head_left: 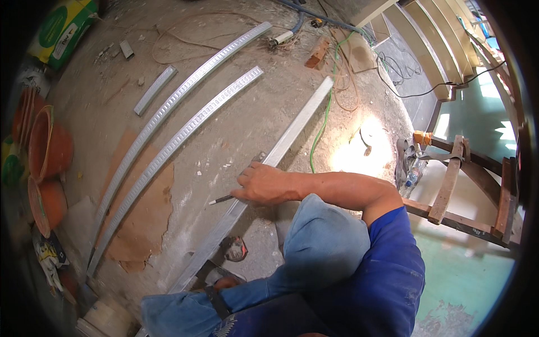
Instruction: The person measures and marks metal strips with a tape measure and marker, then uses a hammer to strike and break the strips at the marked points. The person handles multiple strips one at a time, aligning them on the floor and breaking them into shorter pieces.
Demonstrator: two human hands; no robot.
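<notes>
My right hand [263, 183] rests across a long silver metal channel [298, 124], its fingers closed. From under it sticks out a dark pen or pencil with a pale tip [220, 200]. The channel runs from the upper right down towards my bent knee [325, 233], and its lower end passes out of sight behind my leg. A tape measure, or a similar red and black tool [236, 249], lies on the floor beside the channel. I cannot see my left hand; a small patch of skin near the lower leg is too hidden to tell.
Two long slotted metal channels [193, 78] [196, 119] and a short metal piece [155, 90] lie on the left. Orange buckets [53, 146] stand at the left edge. A green cable [327, 115], a brick [318, 52] and a wooden frame [446, 191] are on the right, near stairs [432, 39].
</notes>
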